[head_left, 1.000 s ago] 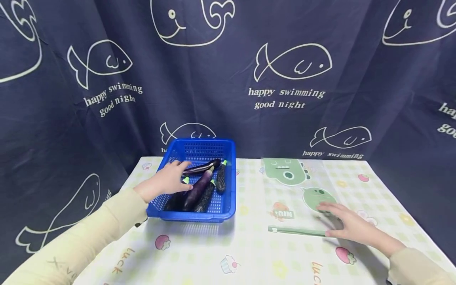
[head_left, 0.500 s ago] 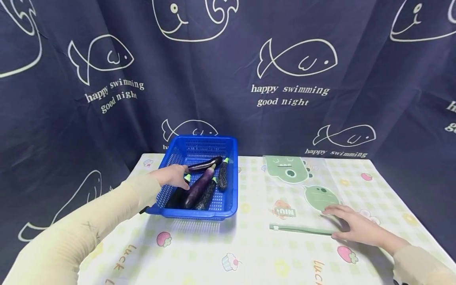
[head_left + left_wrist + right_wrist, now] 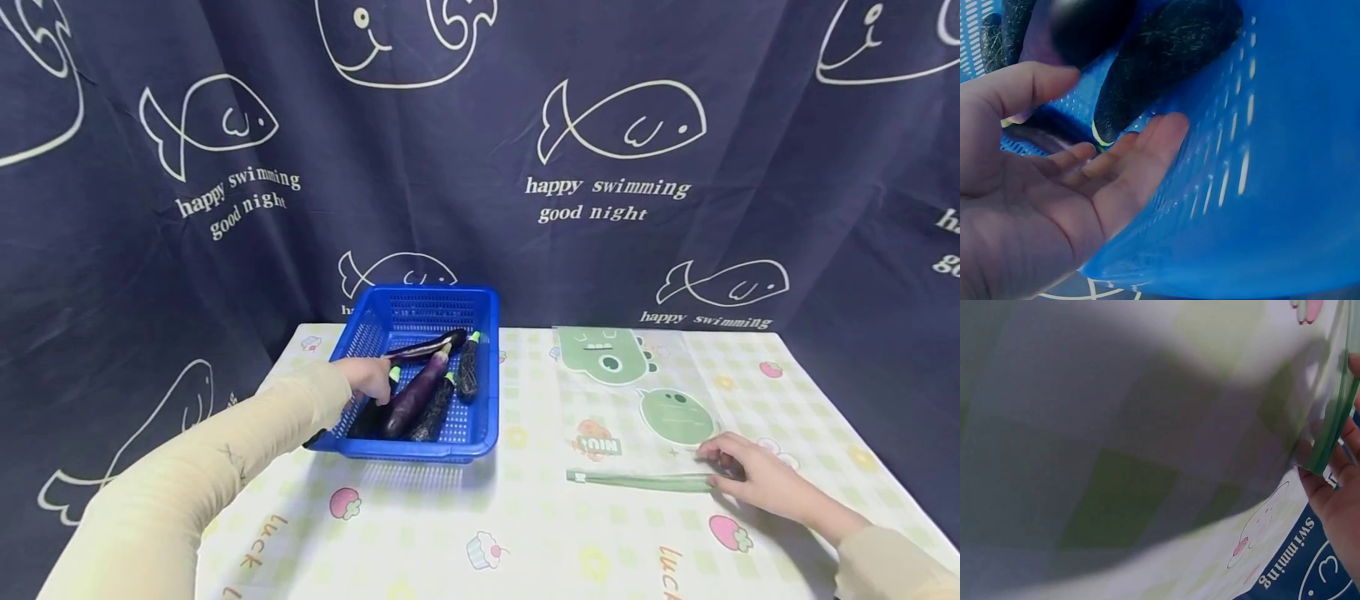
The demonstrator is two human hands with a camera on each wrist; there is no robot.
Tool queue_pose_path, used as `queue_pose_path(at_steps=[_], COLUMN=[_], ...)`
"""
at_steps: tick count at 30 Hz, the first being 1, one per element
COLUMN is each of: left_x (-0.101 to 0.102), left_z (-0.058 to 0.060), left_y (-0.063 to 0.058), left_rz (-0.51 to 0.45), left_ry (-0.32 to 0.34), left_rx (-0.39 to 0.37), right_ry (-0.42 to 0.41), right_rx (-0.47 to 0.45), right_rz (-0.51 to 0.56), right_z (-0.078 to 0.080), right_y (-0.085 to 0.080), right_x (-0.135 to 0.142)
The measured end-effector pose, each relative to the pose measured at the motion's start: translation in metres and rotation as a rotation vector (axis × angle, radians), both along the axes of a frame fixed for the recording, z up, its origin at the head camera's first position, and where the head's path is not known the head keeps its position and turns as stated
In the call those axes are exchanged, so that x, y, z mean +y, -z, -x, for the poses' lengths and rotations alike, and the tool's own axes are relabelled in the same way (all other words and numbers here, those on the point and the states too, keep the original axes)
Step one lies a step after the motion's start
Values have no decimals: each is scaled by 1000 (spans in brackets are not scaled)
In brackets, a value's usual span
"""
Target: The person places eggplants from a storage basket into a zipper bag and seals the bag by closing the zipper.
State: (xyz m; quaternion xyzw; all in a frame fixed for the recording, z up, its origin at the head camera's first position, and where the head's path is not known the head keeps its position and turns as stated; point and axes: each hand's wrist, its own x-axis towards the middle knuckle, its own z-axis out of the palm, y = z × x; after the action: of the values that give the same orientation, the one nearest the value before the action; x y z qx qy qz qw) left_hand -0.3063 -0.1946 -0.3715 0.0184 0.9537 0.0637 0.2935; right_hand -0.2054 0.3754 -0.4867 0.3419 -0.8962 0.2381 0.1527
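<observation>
My left hand (image 3: 367, 379) reaches into a blue perforated basket (image 3: 491, 400). In the left wrist view its thumb and fingers are spread apart, holding nothing, beside a dark crinkly-skinned vegetable (image 3: 1163, 59) with a bright green tip. A smooth purple eggplant (image 3: 412, 400) lies alongside, and another eggplant (image 3: 427, 348) lies across the basket behind it. On the right, a clear zip bag (image 3: 675, 417) with green cartoon prints lies flat. My right hand (image 3: 772, 483) pinches the right end of its green zip strip (image 3: 1335, 415); the fingertips show through the plastic.
Two more dark crinkly vegetables with green tips, one at the basket's right (image 3: 467, 372) and one in front (image 3: 435, 412), share the basket. A pale checked cloth (image 3: 420, 533) covers the table. A navy curtain (image 3: 480, 208) hangs behind.
My left hand has moved deeper into the basket, down toward the vegetables. My right hand has slid right along the zip edge to its end, where the strip now looks raised.
</observation>
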Motion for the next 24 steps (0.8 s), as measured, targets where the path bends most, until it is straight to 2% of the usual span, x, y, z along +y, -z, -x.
queue_pose_path(at_steps=[2, 7, 9, 10, 11, 13, 16, 17, 21, 24], left_x=[0, -1, -2, -5, -5, -3, 0, 5, 6, 4], left_z=[0, 3, 6, 14, 16, 19, 18, 11, 11, 16], left_y=[-2, -4, -2, 7, 8, 10, 11, 4, 9, 17], left_rz=[17, 52, 38, 21, 14, 1, 4, 15, -18, -23], left_ry=[-8, -18, -59, -70, -78, -96, -81, -78, -141, -184], left_rx=[-34, -84, -119, -142, -160, -212, -261, -269, -328, -354], right_ry=[23, 141, 186, 200, 210, 218, 203, 196, 199, 205], right_rx=[-36, -127, -158, -169, -177, -180, -188, -194, -199, -192], right_rz=[26, 25, 5, -1, -7, -11, -9, -7, -13, -27], right_z=[1, 1, 1, 0, 0, -1, -3, -3, -3, -2], right_y=[0, -7, -8, -8, -8, -8, -7, -7, -9, -12], right_x=[0, 0, 0, 0, 0, 1, 2, 2, 2, 2])
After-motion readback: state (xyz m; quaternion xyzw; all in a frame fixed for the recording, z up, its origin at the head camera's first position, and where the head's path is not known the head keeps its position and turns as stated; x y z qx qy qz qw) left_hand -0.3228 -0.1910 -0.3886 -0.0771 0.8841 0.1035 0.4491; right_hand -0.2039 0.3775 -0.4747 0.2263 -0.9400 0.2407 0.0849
